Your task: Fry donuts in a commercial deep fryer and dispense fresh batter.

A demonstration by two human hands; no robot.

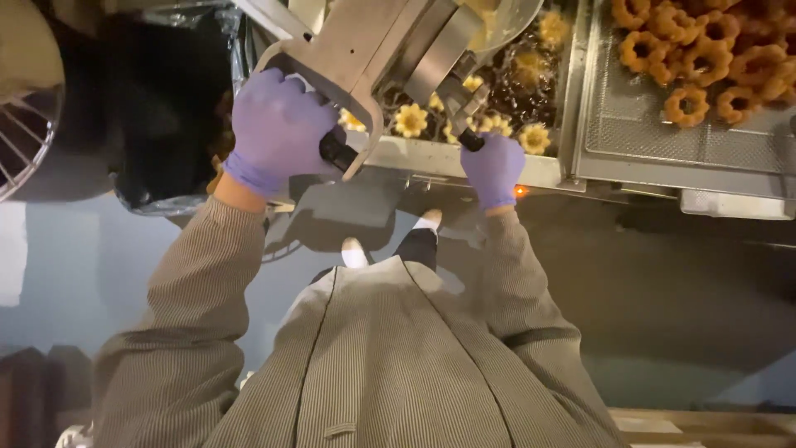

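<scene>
Both hands wore purple gloves and were closed on the metal dough dispenser (390, 50) that hung over the near edge of the fryer (464, 158). The left hand (278, 129) was wrapped around the rounded end of the dispenser's flat steel arm, thumb by a black grip (336, 152). The right hand (493, 168) was shut around a small black handle (470, 143) beneath the dispenser's nozzle, just above the fryer's front rim.

The dispenser looked rigid and heavy, all steel plate, and likely slick with oil and batter; the two black grips seemed the safe places to hold it, away from the hot oil. Below it, pale flower-shaped dough rings (410, 120) floated in the dark oil, soft and easily deformed at this stage, I would judge.

To the right of the fryer, a wire draining tray (655, 133) carried browned ring doughnuts (705, 50) piled toward its far right corner; these looked firmer but still fragile. A dark lined bin (157, 108) stood beside the fryer's left side, and a wire rack (25, 141) showed at the left.
</scene>
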